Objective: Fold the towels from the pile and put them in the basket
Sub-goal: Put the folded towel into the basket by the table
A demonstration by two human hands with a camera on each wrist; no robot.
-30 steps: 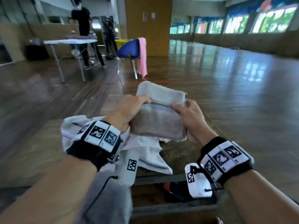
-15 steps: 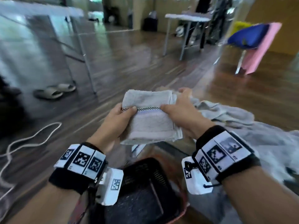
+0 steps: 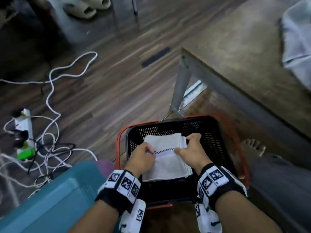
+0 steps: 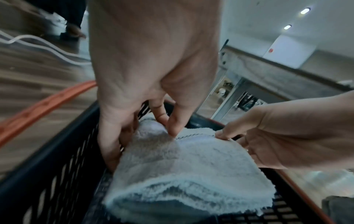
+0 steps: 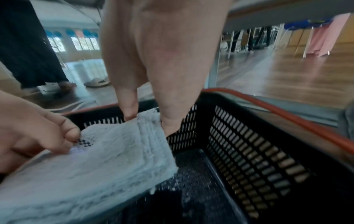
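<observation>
A folded white towel with a checked stripe hangs inside the black basket with orange rim on the floor. My left hand pinches its left edge, thumb on top and fingers underneath. My right hand grips the right edge, thumb on top, fingers down the folded side. The towel sits tilted above the basket's floor. More towels lie on the table at the upper right.
The table and its metal leg stand just behind the basket. A teal box is at my left. Cables and a power strip sprawl on the wooden floor. Slippers lie far off. My bare foot is right of the basket.
I turned from the table down to the floor. Both hands carried the folded towel from chest height down into the basket, keeping the same grip.
</observation>
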